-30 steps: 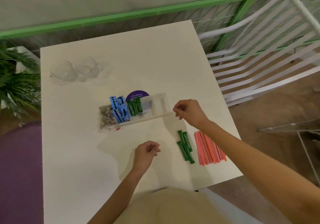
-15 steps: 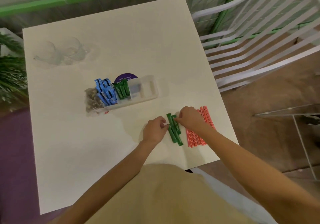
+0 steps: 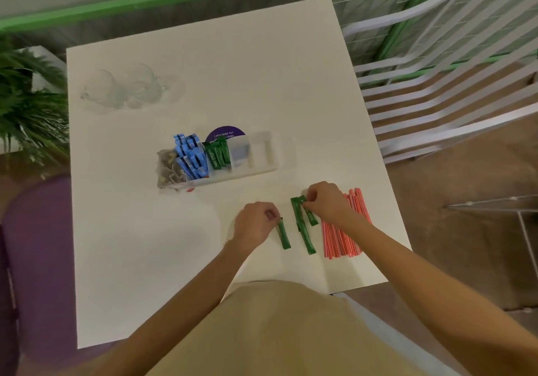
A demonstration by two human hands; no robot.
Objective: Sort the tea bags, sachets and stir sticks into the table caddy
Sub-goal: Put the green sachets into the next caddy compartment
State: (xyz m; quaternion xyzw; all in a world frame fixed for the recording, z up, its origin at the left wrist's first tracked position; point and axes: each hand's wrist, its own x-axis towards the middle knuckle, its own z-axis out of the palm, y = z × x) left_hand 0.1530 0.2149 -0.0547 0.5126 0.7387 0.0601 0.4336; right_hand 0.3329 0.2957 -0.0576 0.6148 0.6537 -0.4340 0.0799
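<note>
Our caddy already holds tea bags, blue sachets and some green sachets. Our left hand's fingers pinch one green sachet and our right hand's a second sachet. The stir sticks lie unsorted on the worktop.

1. The worktop was plain off-white.
2. The loose sachets were dark green.
3. The stir sticks were coral red with fine pale stripes.
4. The caddy was translucent white and held blue sachets, green sachets and brownish tea bags.
5. The round label was purple with white lettering.
</note>
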